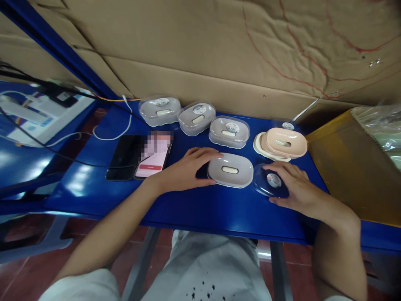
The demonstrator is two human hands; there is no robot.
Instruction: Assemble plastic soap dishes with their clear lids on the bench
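Observation:
My left hand [184,170] grips the left end of a grey oval soap dish [230,170] that lies on the blue table [200,209], fingers curled round its rim. My right hand [296,188] holds a clear oval lid [270,181] with a round sticker, resting on the table just right of that dish. Behind them stands a stack of pink and cream dishes [282,143].
Three lidded grey soap dishes [198,118] line the back of the table. Two phones [139,156] lie at the left, with cables beside them. A brown cardboard box [347,167] with plastic bags stands at the right. Cardboard sheets form the back wall.

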